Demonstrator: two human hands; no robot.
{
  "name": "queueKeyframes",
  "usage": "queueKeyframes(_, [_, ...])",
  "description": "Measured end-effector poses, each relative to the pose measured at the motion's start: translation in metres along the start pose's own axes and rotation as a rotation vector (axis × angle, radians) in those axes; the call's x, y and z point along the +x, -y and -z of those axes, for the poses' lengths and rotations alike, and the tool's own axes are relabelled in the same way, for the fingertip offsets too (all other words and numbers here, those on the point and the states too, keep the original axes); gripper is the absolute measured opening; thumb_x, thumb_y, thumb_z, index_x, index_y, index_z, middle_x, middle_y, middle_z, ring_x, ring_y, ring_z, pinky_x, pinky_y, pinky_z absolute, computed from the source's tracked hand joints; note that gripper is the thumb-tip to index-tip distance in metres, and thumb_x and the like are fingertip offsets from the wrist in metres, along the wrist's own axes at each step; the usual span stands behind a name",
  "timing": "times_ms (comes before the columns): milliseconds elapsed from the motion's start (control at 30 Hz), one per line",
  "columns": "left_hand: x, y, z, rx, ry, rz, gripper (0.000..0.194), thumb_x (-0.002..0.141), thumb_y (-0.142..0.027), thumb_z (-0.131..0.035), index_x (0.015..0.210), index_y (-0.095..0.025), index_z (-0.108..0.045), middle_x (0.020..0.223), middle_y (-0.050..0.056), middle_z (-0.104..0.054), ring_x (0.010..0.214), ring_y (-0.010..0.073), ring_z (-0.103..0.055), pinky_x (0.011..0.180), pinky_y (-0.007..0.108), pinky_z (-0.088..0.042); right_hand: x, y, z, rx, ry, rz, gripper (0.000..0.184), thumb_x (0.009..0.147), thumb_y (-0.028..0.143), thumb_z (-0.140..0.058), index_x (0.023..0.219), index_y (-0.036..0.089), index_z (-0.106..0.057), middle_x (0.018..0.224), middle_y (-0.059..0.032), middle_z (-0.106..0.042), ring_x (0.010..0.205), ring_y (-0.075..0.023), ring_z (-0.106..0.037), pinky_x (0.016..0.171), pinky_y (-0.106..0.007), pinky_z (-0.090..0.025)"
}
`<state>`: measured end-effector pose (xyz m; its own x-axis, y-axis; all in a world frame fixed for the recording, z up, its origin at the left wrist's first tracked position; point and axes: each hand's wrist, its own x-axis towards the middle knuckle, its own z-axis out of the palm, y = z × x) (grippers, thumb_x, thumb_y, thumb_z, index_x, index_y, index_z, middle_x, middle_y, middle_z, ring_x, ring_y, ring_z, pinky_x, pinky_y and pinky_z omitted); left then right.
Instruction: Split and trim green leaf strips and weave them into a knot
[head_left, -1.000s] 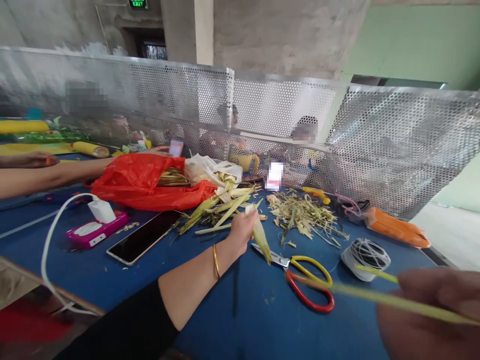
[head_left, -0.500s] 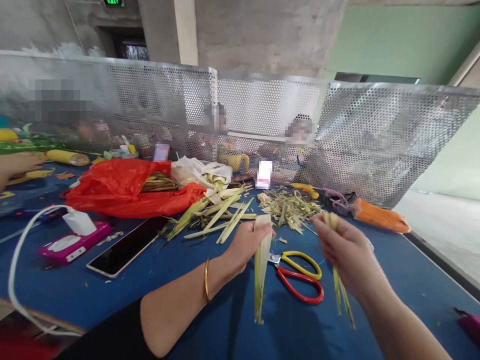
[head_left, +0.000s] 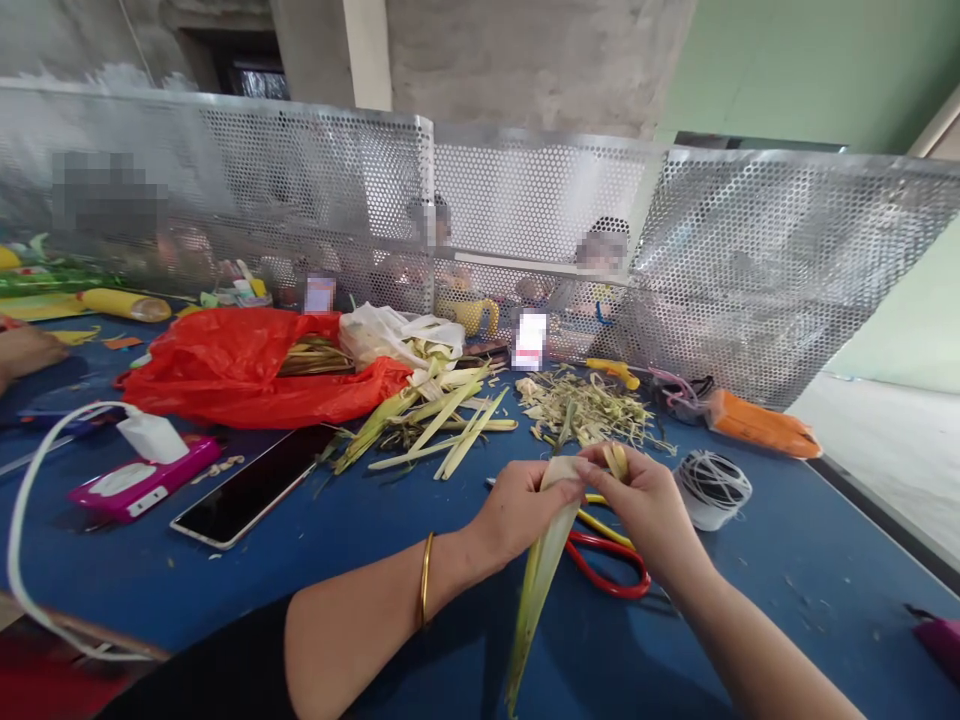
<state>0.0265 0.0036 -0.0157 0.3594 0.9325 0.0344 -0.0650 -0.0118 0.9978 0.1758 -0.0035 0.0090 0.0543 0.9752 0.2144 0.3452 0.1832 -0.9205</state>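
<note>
Between its thumb and fingers my left hand [head_left: 517, 508] grips a long pale-green corn husk [head_left: 546, 575] that hangs down toward the table's front. My right hand [head_left: 645, 505] is closed on a folded pale husk strip [head_left: 616, 462], a loop of which shows above the fingers. Its fingertips meet the upper end of the left hand's husk. Behind and below the hands lie scissors [head_left: 611, 583] with one red and one yellow handle, partly hidden by the right hand. A heap of shredded husk scraps [head_left: 600, 405] lies beyond the hands.
Loose husk strips [head_left: 450, 425] lie beside a red plastic bag [head_left: 217, 365]. Left are a phone [head_left: 251, 490] and a magenta power strip [head_left: 146, 480] with a white cable. At right stand a thread spool [head_left: 712, 490] and an orange packet [head_left: 765, 425]. A co-worker's hand [head_left: 28, 355] is far left.
My right hand has moved left to meet my left hand, uncovering the thread spool. My left hand has shifted slightly right and the husk now slants. The co-worker's hand has moved slightly down and left.
</note>
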Motion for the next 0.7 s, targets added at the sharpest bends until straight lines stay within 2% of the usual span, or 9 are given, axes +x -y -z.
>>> queueKeyframes(200, [0.000, -0.003, 0.002, -0.034, -0.014, -0.004, 0.034, 0.070, -0.048, -0.067, 0.068, -0.014, -0.063, 0.059, -0.003, -0.050, 0.055, 0.0099, -0.041, 0.051, 0.023, -0.031, -0.001, -0.002, -0.001, -0.081, -0.004, 0.019, 0.022, 0.073, 0.040, -0.064, 0.069, 0.018, -0.064, 0.063, 0.0006, -0.059, 0.063, -0.0159, -0.051, 0.062, -0.028, -0.041])
queueKeyframes(333, [0.000, -0.006, 0.003, -0.034, -0.018, 0.045, 0.026, 0.069, -0.039, -0.067, 0.072, -0.014, -0.065, 0.060, -0.002, -0.054, 0.052, 0.0094, -0.044, 0.050, 0.022, -0.034, 0.001, -0.004, 0.003, -0.105, -0.097, 0.026, 0.022, 0.077, 0.040, -0.063, 0.072, 0.018, -0.063, 0.067, -0.0004, -0.061, 0.065, -0.0163, -0.053, 0.064, -0.028, -0.042])
queueKeyframes(400, [0.001, -0.008, 0.003, -0.061, -0.034, 0.123, 0.022, 0.070, -0.036, -0.066, 0.071, -0.014, -0.063, 0.055, -0.003, -0.052, 0.046, 0.0086, -0.042, 0.046, 0.022, -0.032, 0.001, -0.003, 0.007, -0.154, -0.192, 0.086, 0.021, 0.079, 0.039, -0.062, 0.080, 0.018, -0.066, 0.073, -0.0020, -0.064, 0.070, -0.0179, -0.056, 0.066, -0.030, -0.045])
queueKeyframes(467, [0.002, -0.009, 0.004, -0.121, -0.080, 0.199, 0.018, 0.070, -0.033, -0.065, 0.069, -0.015, -0.061, 0.050, -0.004, -0.050, 0.040, 0.0079, -0.040, 0.042, 0.022, -0.029, -0.001, 0.001, 0.010, -0.225, -0.195, 0.252, 0.018, 0.081, 0.034, -0.062, 0.091, 0.021, -0.068, 0.086, -0.0044, -0.067, 0.081, -0.0206, -0.061, 0.074, -0.032, -0.048])
queueKeyframes(500, [0.002, -0.010, 0.005, -0.158, -0.105, 0.215, 0.017, 0.070, -0.032, -0.065, 0.068, -0.016, -0.060, 0.049, -0.004, -0.049, 0.039, 0.0076, -0.039, 0.041, 0.022, -0.028, -0.003, 0.003, 0.010, -0.259, -0.123, 0.361, 0.017, 0.082, 0.031, -0.063, 0.096, 0.022, -0.069, 0.093, -0.0055, -0.067, 0.087, -0.0215, -0.062, 0.078, -0.033, -0.049])
queueKeyframes(567, [0.003, -0.010, 0.005, -0.233, -0.134, 0.209, 0.014, 0.066, -0.027, -0.067, 0.066, -0.015, -0.059, 0.050, -0.004, -0.050, 0.041, 0.0070, -0.040, 0.041, 0.021, -0.027, -0.011, 0.007, 0.008, -0.329, 0.125, 0.568, 0.022, 0.084, 0.025, -0.061, 0.104, 0.025, -0.068, 0.105, -0.0073, -0.066, 0.096, -0.0216, -0.063, 0.082, -0.032, -0.049])
queueKeyframes(633, [0.003, -0.007, 0.005, -0.310, -0.136, 0.206, 0.016, 0.061, -0.022, -0.070, 0.062, -0.015, -0.056, 0.052, -0.004, -0.050, 0.045, 0.0071, -0.042, 0.043, 0.020, -0.029, -0.020, 0.010, 0.002, -0.439, 0.350, 0.683, 0.028, 0.086, 0.019, -0.055, 0.111, 0.027, -0.066, 0.113, -0.0082, -0.064, 0.093, -0.0189, -0.064, 0.078, -0.028, -0.050])
queueKeyframes(700, [0.004, -0.003, 0.004, -0.359, -0.110, 0.249, 0.019, 0.058, -0.021, -0.071, 0.057, -0.015, -0.053, 0.052, -0.004, -0.049, 0.046, 0.0078, -0.044, 0.043, 0.020, -0.030, -0.027, 0.011, -0.004, -0.564, 0.424, 0.734, 0.027, 0.088, 0.015, -0.048, 0.107, 0.025, -0.066, 0.109, -0.0080, -0.066, 0.081, -0.0153, -0.065, 0.069, -0.024, -0.050])
